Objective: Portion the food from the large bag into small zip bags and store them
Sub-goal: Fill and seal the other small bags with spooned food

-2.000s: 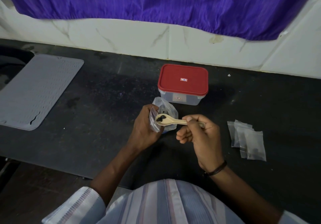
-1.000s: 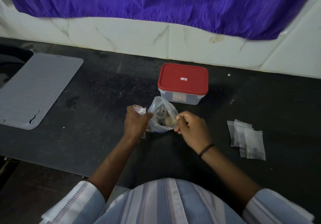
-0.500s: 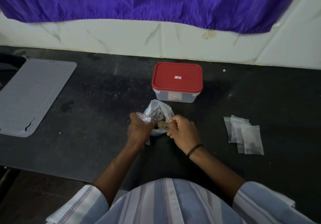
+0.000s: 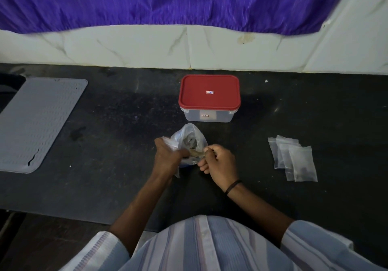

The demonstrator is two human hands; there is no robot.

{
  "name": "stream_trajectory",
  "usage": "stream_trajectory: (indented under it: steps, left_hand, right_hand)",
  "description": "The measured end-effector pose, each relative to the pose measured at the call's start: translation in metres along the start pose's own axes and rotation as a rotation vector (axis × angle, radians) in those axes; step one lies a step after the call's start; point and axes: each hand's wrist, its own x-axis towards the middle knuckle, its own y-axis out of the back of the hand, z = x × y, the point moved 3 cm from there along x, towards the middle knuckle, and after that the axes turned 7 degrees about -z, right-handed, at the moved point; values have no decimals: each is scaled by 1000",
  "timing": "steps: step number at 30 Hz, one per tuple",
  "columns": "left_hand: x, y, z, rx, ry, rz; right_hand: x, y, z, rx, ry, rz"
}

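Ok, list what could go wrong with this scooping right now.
1. The left hand holds both a small clear zip bag and the crumpled clear plastic large bag; if that grip slackens, food may spill onto the black counter.
2. The right hand digs the pale wooden spoon into thin plastic, which might tear.
3. The red-lidded clear plastic box sits closed, which will slow storing.

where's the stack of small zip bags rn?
Head view: the small zip bags lie flat on the black counter, right of the right hand and nearer than the red-lidded container.
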Motion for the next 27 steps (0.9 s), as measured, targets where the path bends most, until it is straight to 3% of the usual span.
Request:
stream_trajectory:
  steps: [4, 7, 11, 14, 16, 21, 27]
  left_hand:
    - [4, -1, 0, 323, -43, 84]
    - [6, 4, 2, 414, -76, 199]
    - [10, 11, -3, 377, -60, 291]
    - [17, 12, -14, 104, 74, 260]
    - [21, 10, -21, -111, 141, 221]
    - [23, 6, -27, -264, 112, 103]
    - [20, 7, -29, -152, 0, 154]
  right_hand:
    - [-4, -3, 3, 17, 13, 25]
    - [-5, -4, 4, -63, 50, 31]
    - [-5, -5, 5, -295, 137, -18]
    - [-4, -9, 5, -380, 154, -32]
    - [-5, -10, 4, -284, 107, -30]
    - [-8, -11, 3, 238, -84, 20]
    - [-10, -12, 1, 457, -154, 53]
